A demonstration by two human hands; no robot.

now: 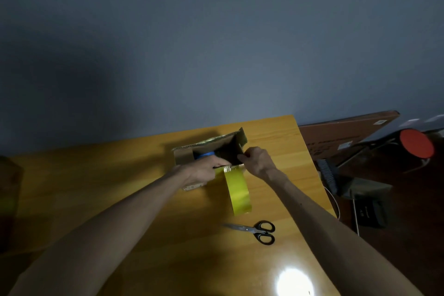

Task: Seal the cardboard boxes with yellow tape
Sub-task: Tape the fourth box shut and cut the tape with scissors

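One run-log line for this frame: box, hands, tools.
box open, unsealed | left hand pinches yellow tape end at box edge | right hand holds flap | scissors lie on table

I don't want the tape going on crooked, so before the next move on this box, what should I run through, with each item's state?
1. Flap closed: not ok; it stands up, pinched by the right hand.
2. Yellow tape strip anchored to the cardboard box: cannot tell; its upper end meets the near edge by the left hand.
3. Strip flat: ok; it lies untwisted on the table.
4. Scissors at hand: ok; on the table beside the strip's free end.
5. Opening clear: cannot tell; something blue shows there.
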